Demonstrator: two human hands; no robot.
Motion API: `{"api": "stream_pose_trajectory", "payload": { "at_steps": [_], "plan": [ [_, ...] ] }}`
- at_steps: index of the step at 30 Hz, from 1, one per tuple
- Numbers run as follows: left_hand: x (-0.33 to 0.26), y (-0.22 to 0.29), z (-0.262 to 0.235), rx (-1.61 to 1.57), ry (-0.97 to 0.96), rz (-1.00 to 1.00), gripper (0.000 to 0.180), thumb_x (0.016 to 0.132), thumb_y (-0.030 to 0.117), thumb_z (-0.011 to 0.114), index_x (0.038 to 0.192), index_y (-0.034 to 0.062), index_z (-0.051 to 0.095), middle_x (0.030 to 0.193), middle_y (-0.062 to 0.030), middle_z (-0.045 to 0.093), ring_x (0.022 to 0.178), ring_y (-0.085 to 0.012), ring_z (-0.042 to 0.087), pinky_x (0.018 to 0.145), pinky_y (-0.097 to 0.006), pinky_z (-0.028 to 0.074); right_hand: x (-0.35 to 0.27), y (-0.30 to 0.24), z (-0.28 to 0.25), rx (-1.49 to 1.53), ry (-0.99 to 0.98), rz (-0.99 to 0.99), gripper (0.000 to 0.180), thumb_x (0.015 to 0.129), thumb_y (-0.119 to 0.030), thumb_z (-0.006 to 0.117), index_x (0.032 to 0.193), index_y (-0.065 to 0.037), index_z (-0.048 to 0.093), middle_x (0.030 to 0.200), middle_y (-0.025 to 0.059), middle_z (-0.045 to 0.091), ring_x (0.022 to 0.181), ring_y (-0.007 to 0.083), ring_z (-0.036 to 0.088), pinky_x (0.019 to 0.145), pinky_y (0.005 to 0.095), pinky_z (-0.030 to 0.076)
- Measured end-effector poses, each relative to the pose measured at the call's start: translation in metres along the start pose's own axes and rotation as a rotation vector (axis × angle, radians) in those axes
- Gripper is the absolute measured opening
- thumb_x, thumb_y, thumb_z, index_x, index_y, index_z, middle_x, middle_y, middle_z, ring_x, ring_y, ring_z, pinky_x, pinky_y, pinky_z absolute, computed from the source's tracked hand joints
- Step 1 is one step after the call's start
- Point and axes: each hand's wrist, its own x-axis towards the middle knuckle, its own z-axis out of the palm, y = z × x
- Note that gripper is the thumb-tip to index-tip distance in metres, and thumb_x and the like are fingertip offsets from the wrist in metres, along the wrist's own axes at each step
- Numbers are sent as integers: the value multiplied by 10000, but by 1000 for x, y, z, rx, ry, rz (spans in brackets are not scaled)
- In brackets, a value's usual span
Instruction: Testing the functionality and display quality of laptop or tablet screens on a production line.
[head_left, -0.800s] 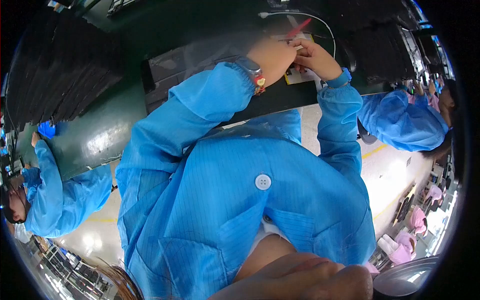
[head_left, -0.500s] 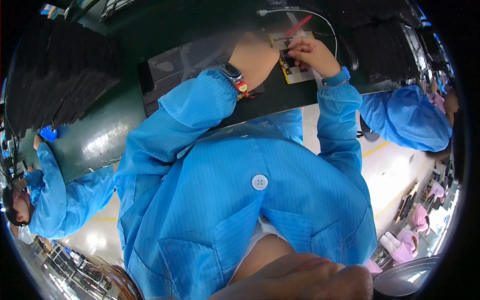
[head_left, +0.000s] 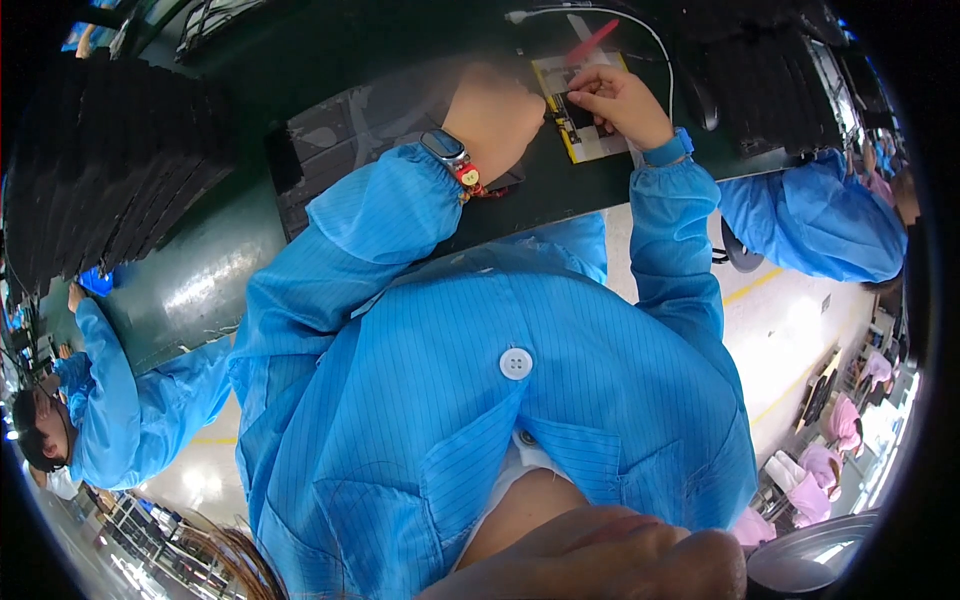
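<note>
While two hands work over one dark green table (head_left: 205, 290), one flat piece with yellow edges (head_left: 582, 133) lies under the right hand (head_left: 625, 103). One red stick (head_left: 592, 42) and one white cord (head_left: 615, 13) are near it, and one dark panel (head_left: 335, 135) lies to the left. There are two black stacks (head_left: 110, 165), one on each side.

The flat piece is four-sided, with pale and black parts. The panel looks smooth and shiny, with box shapes in it. The cord is thin and bends in a curve. The stick is long and thin.

The left hand (head_left: 492, 118) is bent in, its fingers curled by the panel and left of the flat piece; I cannot tell if it holds something. The right hand reaches over the piece, thumb and pointing finger close together, but I cannot tell if they pinch anything.
</note>
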Motion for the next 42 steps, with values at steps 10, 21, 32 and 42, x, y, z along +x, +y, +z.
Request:
{"api": "stream_pose_trajectory", "payload": {
  "at_steps": [10, 21, 32, 42],
  "plan": [
    [1, 0, 1, 5, -16, -24, 195, 801, 257, 578, 843, 90, 669, 792, -114, 642, 781, -231, 600, 832, -387, 369, 1, -3, 3, -267, 31, -87, 249, 735, -136, 676, 956, -51, 600, 699, -14, 510, 544, 51, 459, 450, 188, 368],
    [1, 1, 1, 0, -17, -12, 182, 794, 246, 590, 840, 90, 672, 791, -107, 644, 782, -230, 599, 834, -382, 369, 1, -14, 6, -403, 3, -48, 161, 729, -122, 683, 859, -56, 614, 712, 13, 542, 627, 100, 510, 560, 220, 433],
    [3, -3, -6, -70, 2, 14, 253, 817, 316, 560, 876, 86, 646, 850, -97, 627, 833, -233, 576, 797, -383, 379, -9, -12, 17, -577, 93, -142, 161, 769, -131, 634, 896, -54, 574, 791, 81, 599, 695, 197, 575, 623, 293, 467],
    [19, -67, 14, 91, 379, -205, 366, 845, 370, 526, 1080, 95, 586, 1129, -143, 520, 1041, -300, 490, 831, -413, 431, 25, -25, 26, -984, 51, -566, 315, 757, -250, 657, 1032, -103, 617, 969, 111, 506, 865, 260, 523, 767, 313, 452]
  ]
}}
